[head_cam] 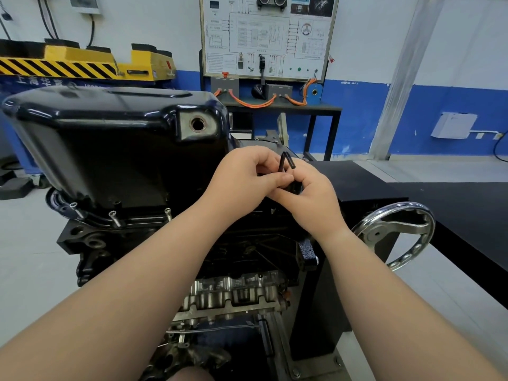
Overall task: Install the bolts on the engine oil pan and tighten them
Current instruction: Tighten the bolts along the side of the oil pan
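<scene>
Both hands meet above the engine (143,237), just right of the pan (110,138). The left hand (247,180) is curled, its thumb and fingertips pinching the black bolts (286,162), two of which stick up from between the hands with their ends splayed apart. The right hand (309,200) touches the left and is curled too, its fingers closed round the lower part of the same bunch; how many bolts it holds is hidden. The pan is glossy black and sits on top of the upturned engine, with its open drain hole (198,124) facing the camera. Along the near flange of the pan three silver bolts (114,218) stand in their holes, heads raised well above the flange and tilted a little; they are well apart from the hands. Below the forearms lies the bare metal underside of the engine. To the right a chrome handwheel (395,235) stands on the side of the black stand (357,204). Behind, against the blue and white wall, a wiring board (264,37) stands on a frame with orange cables (247,101), and at the left there is a yellow lift (82,63) with black stripes.
</scene>
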The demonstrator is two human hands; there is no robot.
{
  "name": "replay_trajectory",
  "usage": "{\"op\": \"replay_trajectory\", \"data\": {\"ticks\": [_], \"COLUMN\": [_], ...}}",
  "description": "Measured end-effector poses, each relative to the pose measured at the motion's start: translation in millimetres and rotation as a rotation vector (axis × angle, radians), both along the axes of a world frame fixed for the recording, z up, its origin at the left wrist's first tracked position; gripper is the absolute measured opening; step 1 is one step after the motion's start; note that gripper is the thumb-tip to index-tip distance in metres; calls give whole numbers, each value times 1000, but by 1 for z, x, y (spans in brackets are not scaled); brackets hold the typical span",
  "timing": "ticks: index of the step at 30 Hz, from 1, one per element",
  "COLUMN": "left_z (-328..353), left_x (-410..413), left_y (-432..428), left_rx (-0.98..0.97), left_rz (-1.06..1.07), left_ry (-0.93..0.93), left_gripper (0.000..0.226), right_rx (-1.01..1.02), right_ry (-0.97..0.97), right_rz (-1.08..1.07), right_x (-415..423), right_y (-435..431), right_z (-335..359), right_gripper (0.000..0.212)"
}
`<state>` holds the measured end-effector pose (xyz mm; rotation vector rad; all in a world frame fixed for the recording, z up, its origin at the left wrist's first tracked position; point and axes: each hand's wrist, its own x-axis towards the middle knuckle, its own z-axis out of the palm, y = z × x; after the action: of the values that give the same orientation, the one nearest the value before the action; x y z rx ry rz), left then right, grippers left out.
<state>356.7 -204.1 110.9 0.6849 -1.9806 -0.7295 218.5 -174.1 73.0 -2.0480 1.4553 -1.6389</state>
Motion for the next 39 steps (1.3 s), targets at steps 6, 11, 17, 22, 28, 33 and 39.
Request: {"op": "replay_trajectory", "data": {"ticks": [6,11,17,22,28,33,39], "left_z": [1,-4,-7,-6,-6,-7,-7], "left_x": [0,-1,-3,-2,-2,-3,-1], "left_y": [-2,-3,-2,-2,-4,-1,-1], "left_rx": [-112,-106,-23,-102,-185,-65,-109], "left_rz": [31,25,47,37,17,24,28], "left_ry": [-88,-49,43,-6,-56,31,-5], "left_gripper": [15,15,19,28,4,20,29], "right_rx": [47,41,-22,23,49,-23,-32], "right_ry": [76,55,20,65,93,34,57], "right_rz": [98,89,84,100,111,78,43], "right_x": [-8,-10,-2,-5,-11,-4,-1], "right_y": [5,3,4,3,4,3,3], "right_z": [6,7,6,4,6,4,4], "right_gripper": [21,18,34,12,19,20,33]}}
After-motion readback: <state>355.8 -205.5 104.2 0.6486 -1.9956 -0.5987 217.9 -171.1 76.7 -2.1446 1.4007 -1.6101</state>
